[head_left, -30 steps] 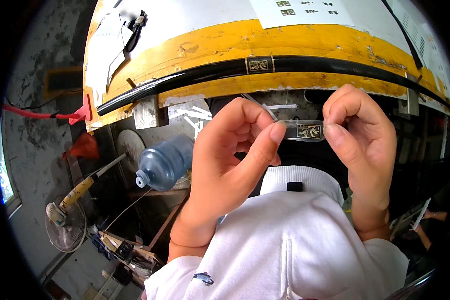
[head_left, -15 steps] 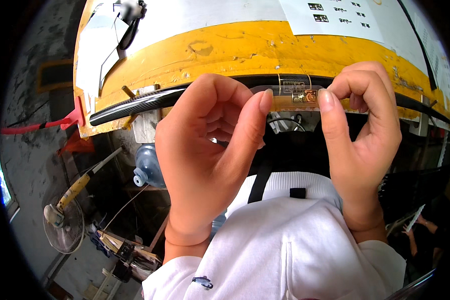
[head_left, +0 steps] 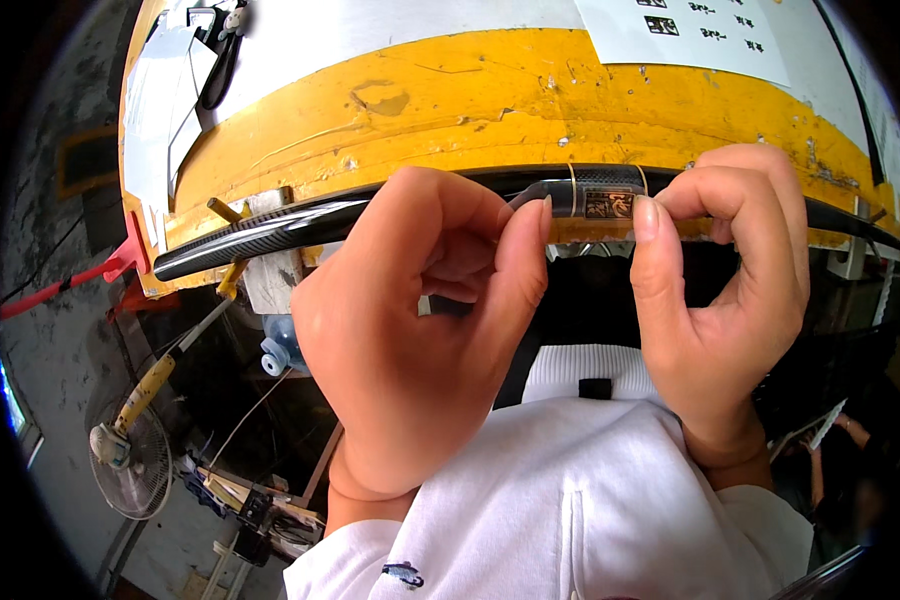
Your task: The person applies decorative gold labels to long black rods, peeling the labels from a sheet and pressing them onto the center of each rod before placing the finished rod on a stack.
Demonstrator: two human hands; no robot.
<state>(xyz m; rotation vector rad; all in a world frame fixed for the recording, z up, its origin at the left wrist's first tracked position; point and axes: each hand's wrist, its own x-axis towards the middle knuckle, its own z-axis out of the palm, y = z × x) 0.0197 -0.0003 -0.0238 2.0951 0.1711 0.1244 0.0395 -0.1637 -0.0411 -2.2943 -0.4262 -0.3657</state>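
A long black glossy rod (head_left: 260, 237) with a carbon-weave pattern and thin gold bands lies along the table's near edge, resting on yellow pegs. Between my two hands a small transparent decal strip (head_left: 608, 204) with gold-and-dark print is stretched out, held over the banded part of the rod. My left hand (head_left: 400, 330) pinches the strip's left end between thumb and forefinger. At the other end, my right hand (head_left: 718, 285) pinches it the same way. Whether the strip touches the rod I cannot tell.
The yellow-edged table (head_left: 440, 90) bears a printed sheet (head_left: 690, 40) at the back right and cut white papers (head_left: 165, 110) at the left. Below left are a red-handled tool (head_left: 120, 258), a standing fan (head_left: 130, 455) and a blue water jug (head_left: 282, 345). Another person's hand (head_left: 852, 430) shows far right.
The decal strip has come down from just below the rod's line of sight onto the banded section, nearly lined up with it. Both hands keep their pinch; the view has shifted slightly.
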